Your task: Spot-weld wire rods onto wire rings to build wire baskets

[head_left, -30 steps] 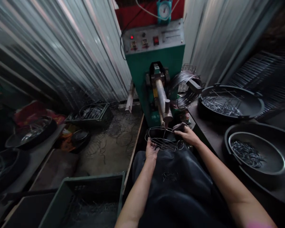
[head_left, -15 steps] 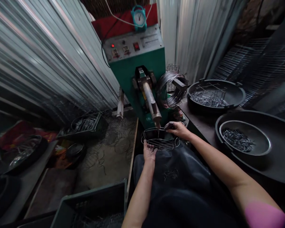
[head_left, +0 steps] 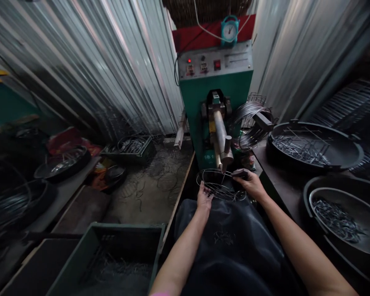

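Observation:
My left hand (head_left: 205, 198) supports the left rim of a round wire rack (head_left: 217, 192), fingers curled at its edge. The rack has a ring and several cross wires, and it is tilted over my dark apron (head_left: 228, 250). My right hand (head_left: 251, 185) grips a small dark block (head_left: 239, 173) at the rack's far right side. Just above the rack's far edge is the electrode arm (head_left: 221, 135) of a green spot-welding machine (head_left: 191, 98). Whether its tip touches the wire I cannot tell.
Right of the machine hangs a wire coil (head_left: 245, 117). Two dark pans (head_left: 354, 144) with metal pieces stand on the right bench. A green crate (head_left: 95, 226) with wire bits is at lower left; another small crate (head_left: 146, 150) lies beyond it. Loose wire litters the floor.
The view has turned left, so the machine and hands appear further right. The rack has tilted or turned slightly between my hands; the dark block is still in my right hand.

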Motion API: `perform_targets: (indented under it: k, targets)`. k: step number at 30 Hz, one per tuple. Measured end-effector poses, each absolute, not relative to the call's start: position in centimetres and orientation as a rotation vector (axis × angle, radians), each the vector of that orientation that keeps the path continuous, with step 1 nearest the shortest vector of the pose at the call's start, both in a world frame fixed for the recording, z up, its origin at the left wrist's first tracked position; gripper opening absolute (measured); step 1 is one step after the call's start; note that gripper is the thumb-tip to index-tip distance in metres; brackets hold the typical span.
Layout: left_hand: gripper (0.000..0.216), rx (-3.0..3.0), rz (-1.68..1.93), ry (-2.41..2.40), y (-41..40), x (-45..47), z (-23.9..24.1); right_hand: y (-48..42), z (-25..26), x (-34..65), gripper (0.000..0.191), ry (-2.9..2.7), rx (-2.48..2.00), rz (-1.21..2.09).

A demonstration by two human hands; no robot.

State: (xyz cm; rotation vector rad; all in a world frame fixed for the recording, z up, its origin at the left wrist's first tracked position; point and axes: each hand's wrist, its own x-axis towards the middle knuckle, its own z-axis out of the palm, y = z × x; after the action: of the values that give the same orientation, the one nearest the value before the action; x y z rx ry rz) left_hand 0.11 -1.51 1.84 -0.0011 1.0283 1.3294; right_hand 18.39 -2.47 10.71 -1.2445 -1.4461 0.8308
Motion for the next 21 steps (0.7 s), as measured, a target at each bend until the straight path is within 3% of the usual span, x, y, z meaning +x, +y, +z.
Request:
perform_targets:
  k: [21]
  targets:
    - [0.047, 0.061, 1.444, 0.995, -2.1, -0.03, 1.53, -2.22, 10.27, 17.61, 0.019, -1.643, -1.284, 0.551]
